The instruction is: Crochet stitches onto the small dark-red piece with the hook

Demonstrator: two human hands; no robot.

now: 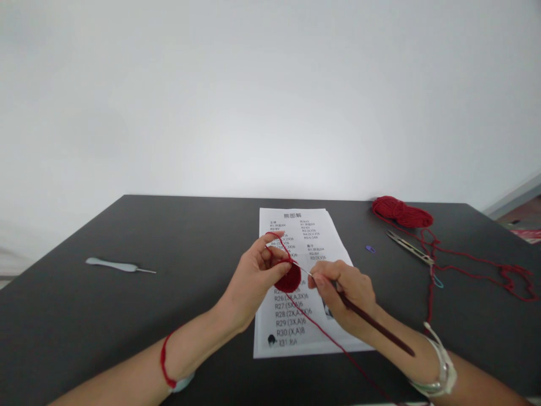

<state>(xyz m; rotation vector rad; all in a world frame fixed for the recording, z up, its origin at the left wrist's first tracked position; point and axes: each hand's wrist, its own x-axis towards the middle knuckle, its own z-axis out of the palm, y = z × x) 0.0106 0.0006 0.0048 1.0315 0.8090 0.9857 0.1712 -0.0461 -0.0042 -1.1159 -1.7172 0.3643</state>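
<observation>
Crochet piece [291,279] over paper [291,347] on the table [190,231]; loose hook [115,265] left, skein [403,213] right

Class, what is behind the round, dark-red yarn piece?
Behind the round, dark-red yarn piece, a white printed paper sheet shows, with lines of text. Any print covered by the piece and the bare left hand cannot be read.

Red crochet piece [289,280], red skein [402,213], brown hook [376,323], white sheet [313,343] with black print [291,323]

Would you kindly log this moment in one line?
left hand: pinches red crochet piece | right hand: holds brown hook | printed sheet: under both hands | yarn bundle: far right
</observation>
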